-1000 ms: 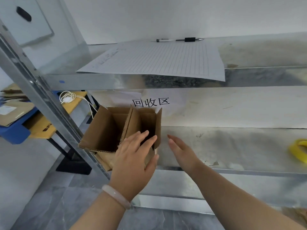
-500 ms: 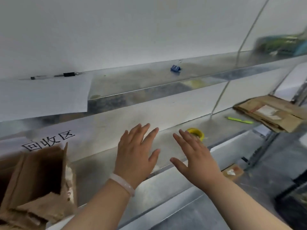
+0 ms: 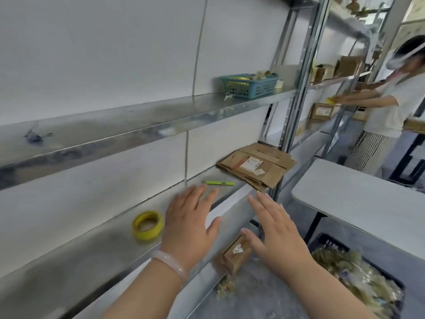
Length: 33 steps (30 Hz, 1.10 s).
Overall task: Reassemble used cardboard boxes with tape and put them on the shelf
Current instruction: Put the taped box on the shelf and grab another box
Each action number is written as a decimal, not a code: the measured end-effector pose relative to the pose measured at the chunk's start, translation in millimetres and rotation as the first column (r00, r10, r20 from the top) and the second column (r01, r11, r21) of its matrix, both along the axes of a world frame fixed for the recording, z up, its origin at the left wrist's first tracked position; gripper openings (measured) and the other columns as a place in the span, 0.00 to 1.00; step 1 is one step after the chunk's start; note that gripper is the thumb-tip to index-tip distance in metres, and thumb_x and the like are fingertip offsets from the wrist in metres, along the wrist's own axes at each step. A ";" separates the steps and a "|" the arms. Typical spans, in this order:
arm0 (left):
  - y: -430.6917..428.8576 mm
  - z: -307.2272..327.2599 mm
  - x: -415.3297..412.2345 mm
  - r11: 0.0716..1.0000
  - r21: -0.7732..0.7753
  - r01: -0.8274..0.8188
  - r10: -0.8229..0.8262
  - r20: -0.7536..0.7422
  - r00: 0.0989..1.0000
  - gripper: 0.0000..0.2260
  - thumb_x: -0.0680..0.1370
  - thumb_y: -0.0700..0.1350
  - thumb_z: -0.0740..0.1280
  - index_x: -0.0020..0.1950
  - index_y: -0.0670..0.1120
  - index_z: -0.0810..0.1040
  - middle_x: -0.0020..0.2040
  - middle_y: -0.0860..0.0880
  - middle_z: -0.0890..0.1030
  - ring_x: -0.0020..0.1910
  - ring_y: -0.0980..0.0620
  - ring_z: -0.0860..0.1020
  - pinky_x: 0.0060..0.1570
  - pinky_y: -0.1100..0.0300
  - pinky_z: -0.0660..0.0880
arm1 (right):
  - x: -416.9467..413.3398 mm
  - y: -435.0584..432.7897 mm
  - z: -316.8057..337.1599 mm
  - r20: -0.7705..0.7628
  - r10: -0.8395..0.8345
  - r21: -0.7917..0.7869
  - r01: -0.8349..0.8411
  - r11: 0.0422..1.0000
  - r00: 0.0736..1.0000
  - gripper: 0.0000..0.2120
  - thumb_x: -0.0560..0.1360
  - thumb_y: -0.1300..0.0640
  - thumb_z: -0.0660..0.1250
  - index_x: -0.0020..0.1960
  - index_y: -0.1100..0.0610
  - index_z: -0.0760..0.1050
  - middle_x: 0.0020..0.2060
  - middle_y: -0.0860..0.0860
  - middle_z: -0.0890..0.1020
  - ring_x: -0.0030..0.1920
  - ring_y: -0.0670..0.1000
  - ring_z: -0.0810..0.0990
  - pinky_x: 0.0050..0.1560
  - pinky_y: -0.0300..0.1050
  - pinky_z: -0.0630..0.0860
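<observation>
"While both forearms reach forward toward the shelving, what do the hands have hold of?"

"Nothing. The left hand (image 3: 188,229), a pale bangle (image 3: 169,263) at its wrist, is palm down with straight, slightly spread fingers over the front edge of the metal shelf (image 3: 69,256). The right hand (image 3: 276,231) is posed alike, palm down, fingers straight, thumb out to the side, off the front of the shelf and over the floor."

"Where is the tape?"

"The yellow tape roll (image 3: 146,224) lies flat on that shelf, just beside the left hand on its left, and no finger is on it."

"And the boxes?"

"A stack of flattened cardboard boxes (image 3: 255,166) lies at the far end of the same shelf, next to the upright post and well beyond both hands; the top one carries a shipping label. A slim green tool (image 3: 219,183) lies between the stack and the left fingertips. A small cardboard box (image 3: 234,252) sits on the floor, partly hidden by the right thumb."
</observation>
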<state>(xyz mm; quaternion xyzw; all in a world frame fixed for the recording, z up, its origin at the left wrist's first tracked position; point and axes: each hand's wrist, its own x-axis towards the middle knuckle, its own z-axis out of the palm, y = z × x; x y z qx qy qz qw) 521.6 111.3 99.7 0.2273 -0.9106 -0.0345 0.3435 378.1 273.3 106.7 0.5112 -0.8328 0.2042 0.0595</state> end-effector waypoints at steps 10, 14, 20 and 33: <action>3.8 -16.9 -149.3 0.990 0.033 0.139 -0.141 0.078 0.987 0.23 0.76 0.57 0.60 0.69 0.50 0.73 0.67 0.49 0.75 0.65 0.44 0.74 0.59 0.41 0.74 | -135.5 26.6 -10.5 0.060 -0.154 0.052 0.151 0.987 0.986 0.34 0.75 0.30 0.44 0.77 0.38 0.37 0.74 0.34 0.39 0.74 0.35 0.35 0.72 0.37 0.31; -22.0 -30.2 -197.3 0.984 0.050 0.169 -0.173 0.078 0.982 0.23 0.76 0.57 0.61 0.68 0.49 0.74 0.66 0.48 0.76 0.64 0.44 0.75 0.59 0.42 0.75 | -178.0 7.4 -26.6 0.107 -0.181 0.083 0.173 0.981 0.978 0.36 0.75 0.29 0.45 0.79 0.40 0.39 0.75 0.35 0.39 0.73 0.35 0.34 0.74 0.39 0.33; -84.5 -49.5 -274.9 0.976 0.132 0.173 -0.191 0.144 0.971 0.23 0.75 0.57 0.61 0.68 0.51 0.74 0.66 0.47 0.76 0.65 0.44 0.75 0.58 0.40 0.76 | -253.1 -41.0 -32.4 0.191 -0.278 0.166 0.248 0.954 0.941 0.34 0.81 0.38 0.54 0.80 0.43 0.40 0.79 0.40 0.41 0.78 0.42 0.38 0.77 0.42 0.39; -176.0 -78.0 -414.7 0.944 0.299 0.140 -0.240 0.329 0.913 0.25 0.74 0.61 0.59 0.69 0.53 0.73 0.67 0.48 0.76 0.65 0.43 0.75 0.58 0.44 0.76 | -392.9 -115.7 -60.1 0.377 -0.422 0.276 0.335 0.901 0.824 0.34 0.81 0.40 0.57 0.81 0.44 0.45 0.80 0.41 0.48 0.79 0.46 0.50 0.78 0.47 0.53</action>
